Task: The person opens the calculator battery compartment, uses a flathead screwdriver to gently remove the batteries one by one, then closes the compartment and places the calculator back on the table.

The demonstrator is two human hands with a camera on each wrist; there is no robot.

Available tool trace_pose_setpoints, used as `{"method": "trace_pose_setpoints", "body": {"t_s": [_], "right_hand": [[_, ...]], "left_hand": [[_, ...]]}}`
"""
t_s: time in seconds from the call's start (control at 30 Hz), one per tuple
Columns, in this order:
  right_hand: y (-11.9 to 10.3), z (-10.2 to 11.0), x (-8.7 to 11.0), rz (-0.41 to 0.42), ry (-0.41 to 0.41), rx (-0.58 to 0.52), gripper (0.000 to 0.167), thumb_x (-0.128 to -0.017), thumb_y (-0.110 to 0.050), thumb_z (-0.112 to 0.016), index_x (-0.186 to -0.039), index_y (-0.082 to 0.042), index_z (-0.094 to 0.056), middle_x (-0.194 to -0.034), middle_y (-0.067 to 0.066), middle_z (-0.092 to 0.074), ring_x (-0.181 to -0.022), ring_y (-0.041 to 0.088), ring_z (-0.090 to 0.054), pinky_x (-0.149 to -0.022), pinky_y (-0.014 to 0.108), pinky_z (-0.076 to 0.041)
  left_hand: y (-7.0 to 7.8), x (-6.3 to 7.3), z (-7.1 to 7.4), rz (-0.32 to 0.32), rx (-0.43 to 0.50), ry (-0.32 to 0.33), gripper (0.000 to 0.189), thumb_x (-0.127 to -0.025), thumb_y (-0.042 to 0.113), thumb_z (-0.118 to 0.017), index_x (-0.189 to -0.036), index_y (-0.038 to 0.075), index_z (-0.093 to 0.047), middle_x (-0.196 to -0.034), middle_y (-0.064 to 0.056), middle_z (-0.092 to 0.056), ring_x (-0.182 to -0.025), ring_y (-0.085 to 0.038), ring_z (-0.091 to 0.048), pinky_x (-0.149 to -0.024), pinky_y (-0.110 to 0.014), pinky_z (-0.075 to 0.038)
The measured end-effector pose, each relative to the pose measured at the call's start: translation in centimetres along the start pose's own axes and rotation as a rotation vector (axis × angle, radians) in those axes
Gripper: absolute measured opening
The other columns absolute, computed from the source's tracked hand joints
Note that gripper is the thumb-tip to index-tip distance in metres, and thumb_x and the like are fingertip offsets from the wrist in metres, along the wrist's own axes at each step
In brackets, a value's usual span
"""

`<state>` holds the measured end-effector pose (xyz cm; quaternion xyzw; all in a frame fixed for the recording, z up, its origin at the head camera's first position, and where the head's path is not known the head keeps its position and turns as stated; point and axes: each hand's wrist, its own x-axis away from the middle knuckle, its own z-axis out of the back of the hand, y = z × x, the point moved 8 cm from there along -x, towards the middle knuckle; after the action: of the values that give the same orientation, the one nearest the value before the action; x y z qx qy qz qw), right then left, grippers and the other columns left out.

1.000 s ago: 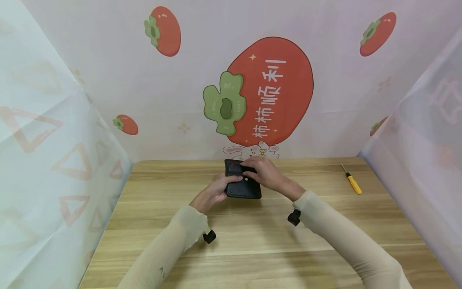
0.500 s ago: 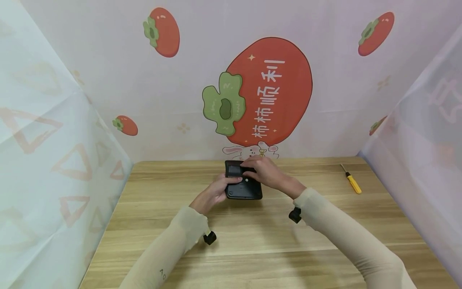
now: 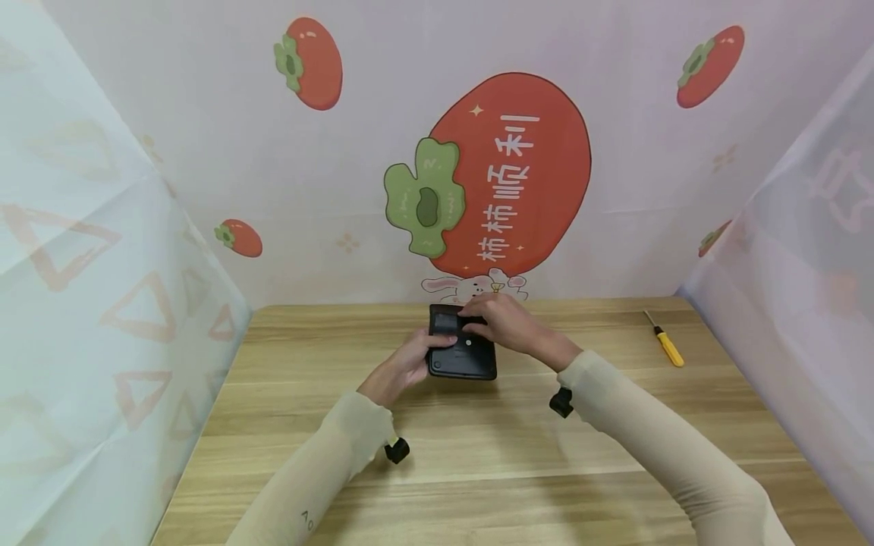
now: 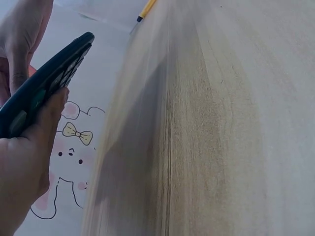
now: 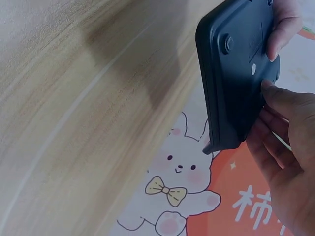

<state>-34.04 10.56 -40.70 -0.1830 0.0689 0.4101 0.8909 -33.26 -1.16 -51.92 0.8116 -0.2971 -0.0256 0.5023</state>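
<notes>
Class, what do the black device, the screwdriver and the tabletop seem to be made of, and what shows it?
Black device: probably satin plastic, from its soft sheen and rounded corners.
Screwdriver: handle likely smooth plastic, evenly yellow; shaft apparently metal, thin and grey.
Tabletop: wood or laminate, low sheen; streaky grain fits both.

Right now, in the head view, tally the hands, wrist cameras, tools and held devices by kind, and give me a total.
Hands: 2, the left hand and the right hand
Wrist cameras: 2, the left wrist camera and the right wrist camera
Tools: 1, the yellow-handled screwdriver
Held devices: 1, the black device
Total: 6
</notes>
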Motion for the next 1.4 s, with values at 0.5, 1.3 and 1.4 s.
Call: {"method": "trace_pose_setpoints", "body": {"t_s": [0.5,1.3,1.4], "right_hand": [[-0.5,0.0,-0.8,0.021,-0.083,0.019,0.027,-0.092,-0.013,-0.084,-0.116,-0.001,-0.08,-0.111,0.012,-0.079,-0.103,0.025,-0.076,-0.086,0.037,-0.065],[-0.6,0.0,-2.2,0.017,-0.208,0.026,0.028,-0.09,-0.018,-0.087,-0.113,-0.002,-0.082,-0.101,0.008,-0.081,-0.093,0.019,-0.076,-0.086,0.035,-0.062],[-0.7,0.0,-2.3,0.026,-0.218,0.045,0.028,-0.09,-0.018,-0.086,-0.113,-0.003,-0.082,-0.101,0.007,-0.081,-0.093,0.018,-0.076,-0.093,0.039,-0.057]], "left_hand": [[-0.5,-0.1,-0.3,-0.003,0.084,0.027,0.062,-0.101,-0.009,-0.044,-0.161,-0.003,-0.029,-0.16,-0.028,-0.043,-0.147,-0.041,-0.046,-0.117,-0.051,-0.045],[-1.1,0.1,0.0,0.027,0.167,0.042,0.068,-0.098,-0.009,-0.045,-0.163,0.0,-0.025,-0.163,-0.027,-0.04,-0.15,-0.041,-0.041,-0.122,-0.055,-0.038],[-1.1,0.1,-0.1,0.028,0.163,0.04,0.068,-0.098,-0.009,-0.044,-0.163,-0.001,-0.024,-0.162,-0.028,-0.04,-0.15,-0.042,-0.041,-0.122,-0.055,-0.037]]}}
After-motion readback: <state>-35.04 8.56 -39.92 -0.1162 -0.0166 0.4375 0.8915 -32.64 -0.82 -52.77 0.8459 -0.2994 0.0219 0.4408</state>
